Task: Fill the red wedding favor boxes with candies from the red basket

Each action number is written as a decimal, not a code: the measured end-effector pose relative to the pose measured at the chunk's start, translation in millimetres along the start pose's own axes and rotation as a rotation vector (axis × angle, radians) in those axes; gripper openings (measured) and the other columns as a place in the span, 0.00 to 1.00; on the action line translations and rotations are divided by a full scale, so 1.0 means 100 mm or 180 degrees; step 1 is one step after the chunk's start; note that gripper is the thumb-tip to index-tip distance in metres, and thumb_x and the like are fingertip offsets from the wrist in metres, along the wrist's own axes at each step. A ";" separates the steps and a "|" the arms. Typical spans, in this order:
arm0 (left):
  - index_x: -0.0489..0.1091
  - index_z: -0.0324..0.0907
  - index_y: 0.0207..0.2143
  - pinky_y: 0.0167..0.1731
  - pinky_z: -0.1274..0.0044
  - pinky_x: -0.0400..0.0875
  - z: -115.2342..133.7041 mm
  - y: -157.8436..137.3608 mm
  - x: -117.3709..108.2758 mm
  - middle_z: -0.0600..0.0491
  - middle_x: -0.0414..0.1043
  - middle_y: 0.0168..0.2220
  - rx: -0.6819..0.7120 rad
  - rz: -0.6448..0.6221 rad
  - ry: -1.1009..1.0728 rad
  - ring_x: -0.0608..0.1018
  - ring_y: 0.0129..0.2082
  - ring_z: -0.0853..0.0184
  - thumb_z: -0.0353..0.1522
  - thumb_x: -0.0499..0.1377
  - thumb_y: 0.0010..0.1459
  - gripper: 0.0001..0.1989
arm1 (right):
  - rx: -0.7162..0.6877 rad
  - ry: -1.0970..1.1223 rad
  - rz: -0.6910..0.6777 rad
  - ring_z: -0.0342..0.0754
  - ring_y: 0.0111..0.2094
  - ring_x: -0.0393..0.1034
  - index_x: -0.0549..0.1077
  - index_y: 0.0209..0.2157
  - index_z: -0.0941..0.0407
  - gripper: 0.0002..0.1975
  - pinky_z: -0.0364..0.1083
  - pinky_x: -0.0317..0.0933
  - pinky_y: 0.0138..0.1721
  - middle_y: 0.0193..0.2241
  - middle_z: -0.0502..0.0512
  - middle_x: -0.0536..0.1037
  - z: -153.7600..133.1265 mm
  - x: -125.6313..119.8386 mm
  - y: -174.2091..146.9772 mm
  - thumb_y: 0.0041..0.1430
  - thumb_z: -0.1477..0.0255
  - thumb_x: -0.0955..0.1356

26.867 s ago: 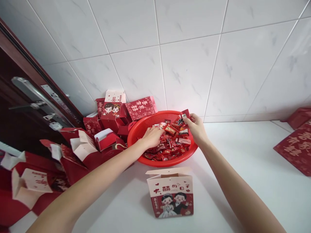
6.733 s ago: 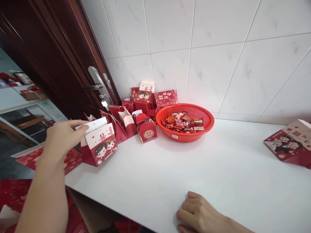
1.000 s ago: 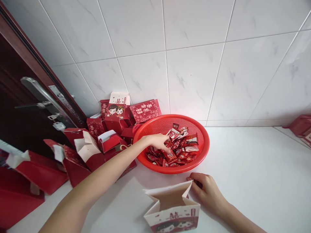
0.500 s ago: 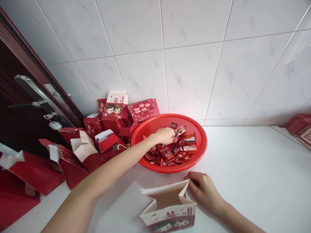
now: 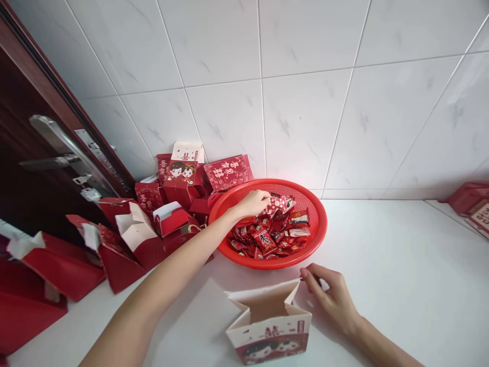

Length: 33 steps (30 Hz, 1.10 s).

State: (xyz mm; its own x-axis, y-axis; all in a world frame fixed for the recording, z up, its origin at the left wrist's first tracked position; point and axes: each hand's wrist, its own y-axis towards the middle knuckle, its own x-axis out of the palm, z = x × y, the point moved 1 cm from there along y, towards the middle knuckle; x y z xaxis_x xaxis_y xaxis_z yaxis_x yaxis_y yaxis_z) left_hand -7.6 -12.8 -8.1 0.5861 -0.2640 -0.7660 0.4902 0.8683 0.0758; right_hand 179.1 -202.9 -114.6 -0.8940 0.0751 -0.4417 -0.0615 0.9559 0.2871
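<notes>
While a dotted packet point(image 5: 276, 205) is held by the left hand point(image 5: 252, 203), the right hand point(image 5: 333, 291) is positioned beside the box point(image 5: 272, 339). Right-hand grip cannot be determined.

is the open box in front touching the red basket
Apart: the head view shows a strip of white table between the open box and the red basket's rim.

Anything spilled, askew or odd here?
Nothing spilled or torn that I can see; the visible candies are in or over the red basket. Only the boxes by the wall look askew, leaning at mixed angles.
</notes>
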 end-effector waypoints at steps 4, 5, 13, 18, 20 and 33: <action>0.60 0.43 0.20 0.28 0.76 0.59 -0.02 0.07 0.00 0.57 0.63 0.21 0.0036 0.0206 -0.0308 0.68 0.24 0.68 0.28 0.52 0.59 0.13 | -0.0681 -0.0155 0.0865 0.44 0.21 0.61 0.69 0.25 0.54 0.20 0.44 0.59 0.25 0.18 0.51 0.69 -0.30 -0.30 0.18 0.68 0.59 0.62; 0.60 0.43 0.21 0.28 0.76 0.60 -0.02 0.08 0.00 0.57 0.64 0.21 0.0020 0.0230 -0.0421 0.68 0.24 0.68 0.28 0.52 0.59 0.13 | -0.0775 -0.0184 0.1002 0.44 0.22 0.63 0.71 0.27 0.54 0.18 0.44 0.62 0.27 0.20 0.51 0.71 -0.38 -0.36 0.29 0.67 0.59 0.63; 0.64 0.41 0.26 0.34 0.77 0.68 0.01 0.12 0.00 0.56 0.68 0.27 0.0238 0.0364 -0.1170 0.72 0.29 0.68 0.31 0.54 0.59 0.09 | 0.0424 0.0595 0.0312 0.50 0.35 0.76 0.72 0.45 0.58 0.18 0.48 0.70 0.34 0.36 0.60 0.81 -0.54 -0.44 1.47 0.57 0.63 0.72; 0.70 0.39 0.29 0.38 0.74 0.70 -0.06 0.14 0.02 0.53 0.74 0.30 0.0354 0.0316 -0.1447 0.75 0.32 0.65 0.33 0.56 0.58 0.08 | 0.0833 0.1662 0.0094 0.44 0.29 0.76 0.73 0.29 0.57 0.08 0.42 0.68 0.33 0.27 0.54 0.80 -0.47 -0.33 1.69 0.51 0.73 0.75; 0.72 0.38 0.31 0.39 0.72 0.71 -0.07 0.14 0.02 0.52 0.75 0.31 0.0385 0.0231 -0.1477 0.77 0.34 0.64 0.34 0.57 0.58 0.08 | 0.0822 0.1772 0.0154 0.45 0.29 0.76 0.74 0.28 0.57 0.10 0.42 0.68 0.32 0.26 0.54 0.80 -0.43 -0.32 1.70 0.48 0.71 0.77; 0.79 0.36 0.33 0.43 0.72 0.71 0.11 0.01 0.02 0.48 0.81 0.36 0.0807 -0.0100 -0.1139 0.79 0.38 0.62 0.43 0.64 0.57 0.17 | 0.0181 0.1291 -0.0133 0.44 0.28 0.68 0.69 0.24 0.56 0.20 0.46 0.63 0.34 0.23 0.48 0.73 -0.39 -0.30 1.66 0.42 0.57 0.77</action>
State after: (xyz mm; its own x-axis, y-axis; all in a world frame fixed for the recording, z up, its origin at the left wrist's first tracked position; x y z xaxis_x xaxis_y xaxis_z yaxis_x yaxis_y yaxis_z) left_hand 0.8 -16.5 -2.5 0.7331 -0.4563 -0.5044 0.6281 0.7388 0.2444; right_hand 178.9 -57.8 -20.8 -0.9944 -0.0713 -0.0777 -0.0870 0.9708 0.2236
